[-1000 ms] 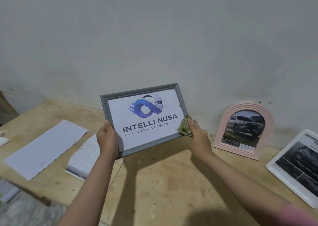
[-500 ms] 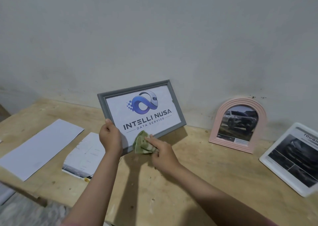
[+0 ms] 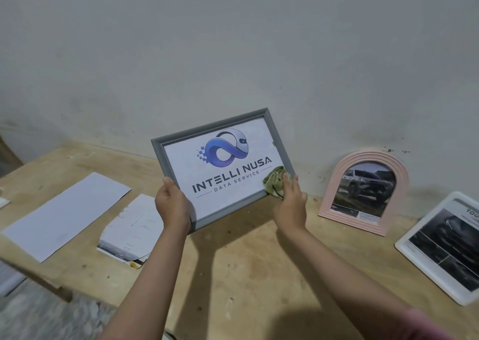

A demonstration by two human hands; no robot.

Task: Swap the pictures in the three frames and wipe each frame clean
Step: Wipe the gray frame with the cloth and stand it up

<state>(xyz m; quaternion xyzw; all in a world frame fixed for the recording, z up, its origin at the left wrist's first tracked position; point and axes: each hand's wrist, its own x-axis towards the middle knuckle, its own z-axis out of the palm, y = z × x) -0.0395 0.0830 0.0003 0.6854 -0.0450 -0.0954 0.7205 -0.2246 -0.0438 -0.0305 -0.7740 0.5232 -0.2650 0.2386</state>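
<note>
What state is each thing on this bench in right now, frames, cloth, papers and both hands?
Grey frame: held tilted above the bench, logo picture inside.
Green cloth: bunched against the frame's lower right corner.
Left hand: grips the frame.
Right hand: presses the cloth.
Pink arched frame: leaning against the wall.
White frame: lying flat.
Papers: lying flat.

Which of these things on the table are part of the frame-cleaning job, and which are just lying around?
Part of the job:
grey frame, held by the left hand
green cloth, pressed on it by the right hand
pink arched frame
white frame

Just lying about:
blank white sheet
printed paper
</note>
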